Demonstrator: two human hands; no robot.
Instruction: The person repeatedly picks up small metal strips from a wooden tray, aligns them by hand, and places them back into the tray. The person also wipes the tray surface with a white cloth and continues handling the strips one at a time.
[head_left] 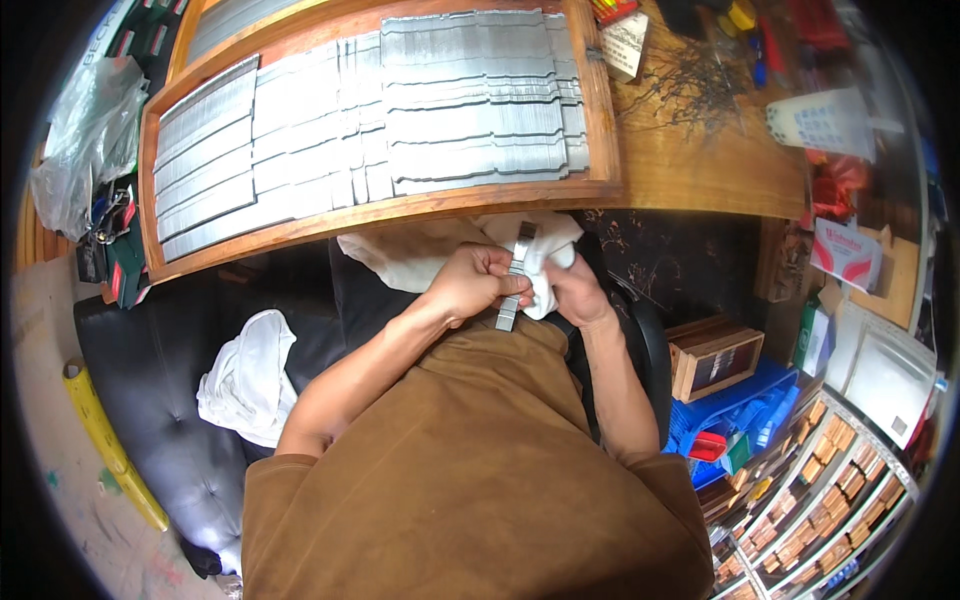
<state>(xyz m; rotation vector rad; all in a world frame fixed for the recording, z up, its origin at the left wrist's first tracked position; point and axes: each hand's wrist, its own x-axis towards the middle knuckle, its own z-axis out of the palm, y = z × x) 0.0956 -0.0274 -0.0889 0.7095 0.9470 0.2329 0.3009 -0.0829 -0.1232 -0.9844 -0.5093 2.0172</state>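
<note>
Over my lap, my left hand (482, 282) pinches a narrow grey metal strip (508, 312) that stands nearly upright, tilted to the right at its top. Crosswise lines divide the strip into segments. My right hand (577, 292) is closed on a white cloth (543, 262), bunched against the strip's right side; its fingertips are partly hidden. More of that cloth spreads to the left behind my left hand. Just beyond both hands is a wooden tray (400, 208) filled with rows of flat grey metal strips (470, 90).
A wooden table (700, 185) carries a cup (825, 122) at the right. Another white cloth (250, 375) lies on the black sofa (150, 380). Right of me are a small wooden box (715, 362), a blue basket (735, 405) and a rack of small blocks (820, 500).
</note>
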